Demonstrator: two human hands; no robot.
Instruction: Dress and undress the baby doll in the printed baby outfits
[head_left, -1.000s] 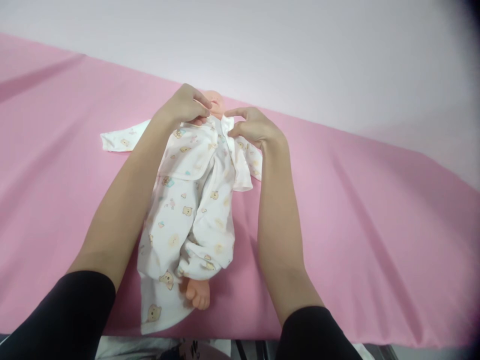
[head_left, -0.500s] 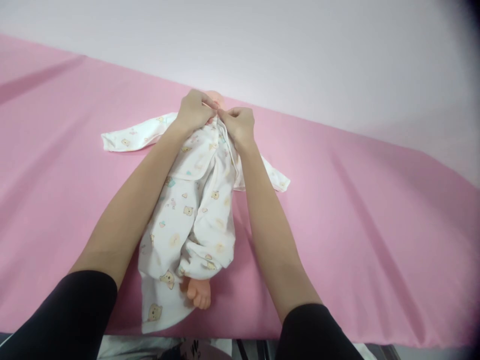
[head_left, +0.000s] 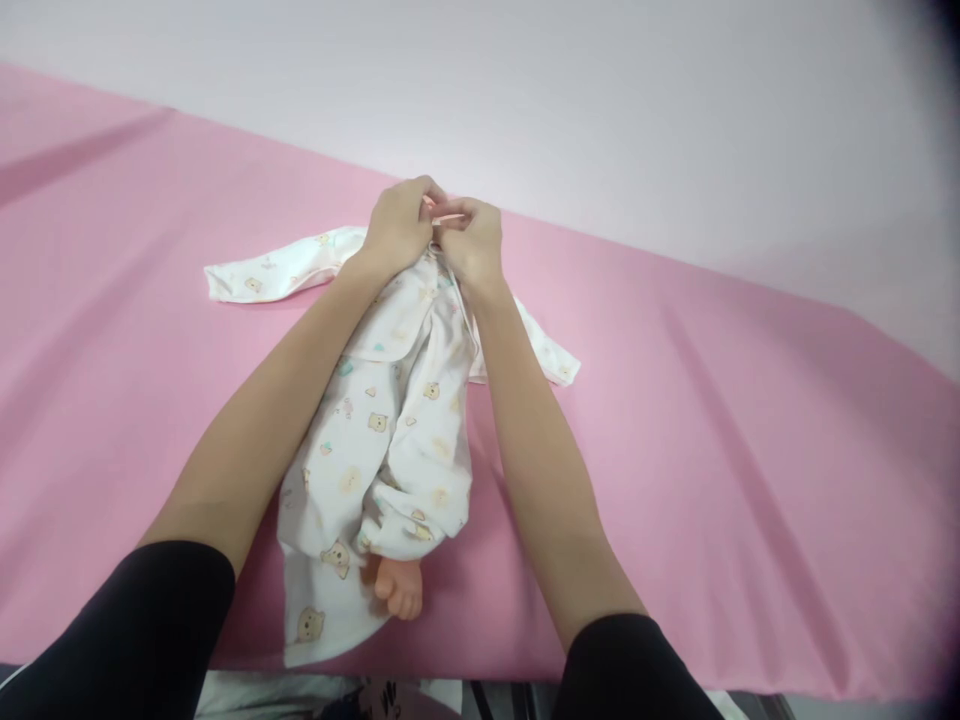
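Note:
A baby doll lies on its back in white printed clothes, its foot (head_left: pixel 400 588) showing at the near end. The doll's head is mostly hidden behind my hands. At the neck of the doll's jacket (head_left: pixel 386 320), my left hand (head_left: pixel 403 222) pinches the collar edge. My right hand (head_left: pixel 472 238) pinches the other side of the same collar, the fingertips of both hands almost meeting. The jacket's sleeves (head_left: pixel 274 268) spread out flat to both sides. Printed trousers (head_left: pixel 345 480) cover the legs; one trouser leg reaches past the foot and lies flat.
A pink cloth (head_left: pixel 675 480) with a few creases covers the table. Behind its far edge rises a pale wall (head_left: pixel 525 90). Below the near edge, some white items and dark bars (head_left: pixel 517 700) show in part.
Both hands stay at the collar but have shifted slightly, with the fingers curling closer together over the doll's head. The doll's legs and sleeves lie almost as before.

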